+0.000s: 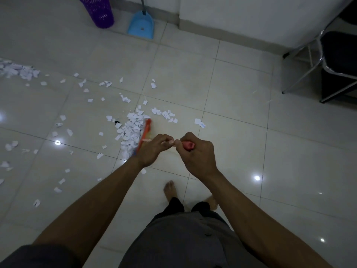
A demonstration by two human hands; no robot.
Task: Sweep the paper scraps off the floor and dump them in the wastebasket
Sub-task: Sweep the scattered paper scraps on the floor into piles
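Grey cloth of the person's shirt (183, 240) fills the bottom edge, with dark shorts and 2 bare feet (170, 190) on the pale tiled floor (241, 117) just beyond. Both forearms reach forward and meet over the tiles.

At the right, the right hand (199, 153) is curled in a fist round the red top end of the broom (147, 128), and the cap pokes out above the knuckles. Just beside it, the left hand (152, 151) grips the thin pale handle lower down, fingers wrapped round the shaft. The fingertips of the 2 hands nearly touch.

Ahead of the left hand, the broom's orange head slants down to the floor, its lower part hidden behind that hand. A dense heap of white paper scraps (131, 128) lies pressed against the head's left side. A few scraps sit to the right of the head, and many more are scattered loosely across the tiles to the left. Another heap (17, 70) lies at the far left edge.

Farther back, a blue dustpan (142, 24) stands by the foot of the wall (251, 16), its grey handle running out of view. The purple perforated wastebasket (100, 12) stands on the floor near its left, apart from it and well away from the scraps. A black folding chair (338, 60) with metal legs stands at the right edge
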